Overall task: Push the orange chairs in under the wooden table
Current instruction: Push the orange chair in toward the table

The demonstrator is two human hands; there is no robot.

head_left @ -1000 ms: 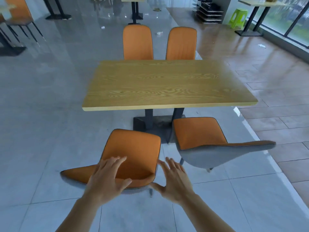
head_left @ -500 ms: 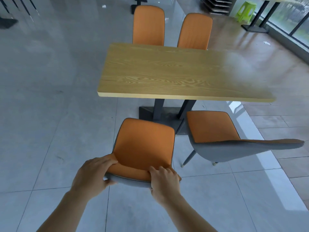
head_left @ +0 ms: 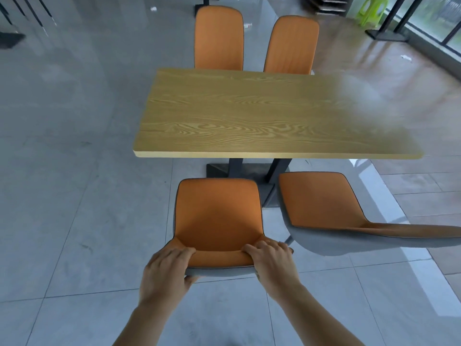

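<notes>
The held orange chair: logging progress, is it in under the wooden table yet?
Out. The held orange chair has its whole seat showing before the wooden table edge.

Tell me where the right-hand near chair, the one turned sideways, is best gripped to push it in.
Probably by the top edge of its backrest, which points right, away from the table. Come from the right with both hands, swing the chair square to the table edge, then push. The left hand and right hand are gripping the other near chair the same way.
</notes>
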